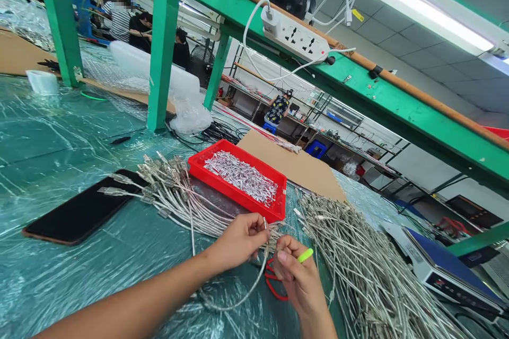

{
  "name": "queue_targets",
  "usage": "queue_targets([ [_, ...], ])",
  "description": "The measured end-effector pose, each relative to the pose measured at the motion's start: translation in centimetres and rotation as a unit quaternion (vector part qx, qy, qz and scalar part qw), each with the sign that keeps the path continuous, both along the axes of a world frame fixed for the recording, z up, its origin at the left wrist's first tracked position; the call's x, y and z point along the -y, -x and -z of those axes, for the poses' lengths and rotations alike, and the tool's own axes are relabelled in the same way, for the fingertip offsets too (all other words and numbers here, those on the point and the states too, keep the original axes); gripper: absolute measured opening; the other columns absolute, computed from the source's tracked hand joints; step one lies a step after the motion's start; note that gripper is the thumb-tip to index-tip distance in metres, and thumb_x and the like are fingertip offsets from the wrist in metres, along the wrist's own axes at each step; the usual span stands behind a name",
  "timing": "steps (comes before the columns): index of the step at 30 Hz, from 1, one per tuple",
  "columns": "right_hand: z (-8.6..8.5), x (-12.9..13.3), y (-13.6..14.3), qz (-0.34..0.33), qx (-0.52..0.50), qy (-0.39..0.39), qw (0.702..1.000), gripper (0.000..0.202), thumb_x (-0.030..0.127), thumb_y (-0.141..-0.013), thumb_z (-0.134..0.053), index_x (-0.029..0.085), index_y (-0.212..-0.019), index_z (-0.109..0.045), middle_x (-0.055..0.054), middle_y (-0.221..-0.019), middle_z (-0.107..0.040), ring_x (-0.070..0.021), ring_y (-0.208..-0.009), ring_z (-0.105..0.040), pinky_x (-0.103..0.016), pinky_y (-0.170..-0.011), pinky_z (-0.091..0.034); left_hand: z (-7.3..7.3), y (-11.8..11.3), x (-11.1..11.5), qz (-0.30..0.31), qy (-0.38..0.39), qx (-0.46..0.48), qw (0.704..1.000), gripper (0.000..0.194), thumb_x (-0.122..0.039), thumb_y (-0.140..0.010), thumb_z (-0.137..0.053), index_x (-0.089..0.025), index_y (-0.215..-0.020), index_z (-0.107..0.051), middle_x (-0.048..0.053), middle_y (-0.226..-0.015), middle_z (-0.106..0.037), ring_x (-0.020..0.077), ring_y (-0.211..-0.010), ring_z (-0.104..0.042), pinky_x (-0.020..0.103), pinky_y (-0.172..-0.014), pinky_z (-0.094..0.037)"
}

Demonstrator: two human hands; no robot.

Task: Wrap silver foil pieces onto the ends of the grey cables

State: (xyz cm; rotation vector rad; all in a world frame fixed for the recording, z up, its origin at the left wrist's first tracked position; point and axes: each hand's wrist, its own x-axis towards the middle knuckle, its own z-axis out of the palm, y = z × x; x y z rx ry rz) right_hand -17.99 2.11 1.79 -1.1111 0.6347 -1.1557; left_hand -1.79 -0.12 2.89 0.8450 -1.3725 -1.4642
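Observation:
My left hand (240,241) pinches the end of a grey braided cable (238,302), which loops down over the green table. Beside it, my right hand (296,270) is closed, with a yellow-green piece (305,255) sticking out between its fingers; part of that piece is hidden. A red looped object (274,283) shows behind my right hand. Just beyond my hands, a bundle of braided cables (186,204) lies beside a red tray (281,204) of small shiny metal parts (240,177).
A phone (83,209) lies at the left. A large cable pile (366,254) and a scale (441,265) stand at the right. Cardboard (298,167) lies behind the tray. A green frame post (161,47) and a power strip (296,39) are beyond; people sit farther back.

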Motion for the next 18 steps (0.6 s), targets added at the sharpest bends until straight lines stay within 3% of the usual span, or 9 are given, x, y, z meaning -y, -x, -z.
queue_targets([
  [5, 0.2, -0.1, 0.1, -0.034, -0.016, 0.019, 0.999, 0.02, 0.033, -0.077, -0.074, 0.017, -0.077, -0.062, 0.009, -0.049, -0.032, -0.0051, -0.044, -0.027, -0.017, -0.044, -0.023, 0.0, 0.0, 0.3, -0.01, -0.055, -0.031, 0.998, 0.022, -0.038, -0.078, -0.058, -0.018, -0.07, -0.05, -0.008, -0.042, -0.046, 0.0087, -0.037, -0.044, 0.017, -0.037, -0.033],
  [10, 0.0, 0.2, 0.0, 0.006, -0.003, 0.012, 1.0, 0.018, 0.032, -0.08, -0.073, 0.017, -0.077, -0.063, 0.01, -0.048, -0.03, -0.004, -0.043, -0.021, -0.017, -0.043, -0.023, 0.8, -0.3, 1.3, -0.13, -0.102, -0.053, 0.985, 0.024, -0.04, -0.078, -0.053, -0.016, -0.073, -0.053, -0.003, -0.064, -0.059, 0.0074, -0.041, -0.049, 0.018, -0.037, -0.035],
  [12, -0.3, 0.4, 0.1, 0.024, 0.008, -0.001, 1.0, 0.017, 0.031, -0.081, -0.073, 0.017, -0.078, -0.063, 0.01, -0.048, -0.03, -0.0038, -0.043, -0.02, -0.016, -0.043, -0.021, 1.1, -0.5, 1.5, -0.149, -0.124, -0.038, 0.98, 0.024, -0.04, -0.078, -0.052, -0.017, -0.075, -0.053, -0.001, -0.072, -0.061, 0.0071, -0.04, -0.05, 0.018, -0.035, -0.034],
  [14, -0.5, 0.6, 0.3, 0.044, 0.017, -0.015, 0.999, 0.018, 0.031, -0.08, -0.074, 0.017, -0.078, -0.062, 0.01, -0.048, -0.031, -0.004, -0.044, -0.019, -0.016, -0.042, -0.019, 1.1, -0.5, 1.3, -0.1, -0.148, -0.01, 0.984, 0.023, -0.038, -0.078, -0.047, -0.016, -0.077, -0.054, 0.0, -0.071, -0.063, 0.0071, -0.035, -0.048, 0.018, -0.031, -0.03],
  [18, -0.7, 0.9, 0.6, 0.078, 0.018, -0.035, 0.996, 0.022, 0.032, -0.078, -0.075, 0.016, -0.077, -0.06, 0.009, -0.049, -0.035, -0.0038, -0.044, -0.018, -0.016, -0.04, -0.015, 0.3, -0.3, 0.1, 0.153, -0.167, -0.011, 0.974, 0.023, -0.033, -0.074, -0.051, -0.015, -0.086, -0.059, 0.005, -0.075, -0.071, 0.0079, -0.031, -0.048, 0.018, -0.029, -0.03],
])
